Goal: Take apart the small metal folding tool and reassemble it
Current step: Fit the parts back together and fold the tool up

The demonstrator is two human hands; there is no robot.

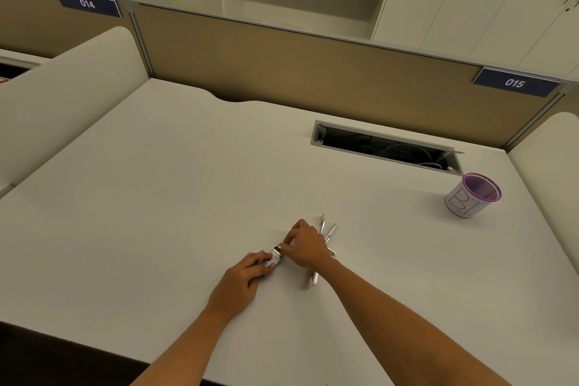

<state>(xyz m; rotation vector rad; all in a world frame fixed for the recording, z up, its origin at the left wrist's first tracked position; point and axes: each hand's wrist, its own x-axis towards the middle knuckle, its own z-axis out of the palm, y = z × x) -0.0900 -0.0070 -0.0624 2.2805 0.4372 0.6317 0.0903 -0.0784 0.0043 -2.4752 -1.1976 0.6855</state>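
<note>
Pinching the tool body [275, 257] at lower centre, left hand [247, 276] clamps it, right hand [305, 246] fingertips close on its end, loose metal strips [327, 233] beside suggesting partial disassembly.

Under the hands, the smooth matt off-white bench [188, 185]; between them a small shiny metal folding tool [275, 257]; just beyond, loose bright flat metal blades [329, 233].

folding tool [275, 257] mostly covered by both hands, loose metal pieces [327, 233] partly behind right hand [305, 244]
</note>
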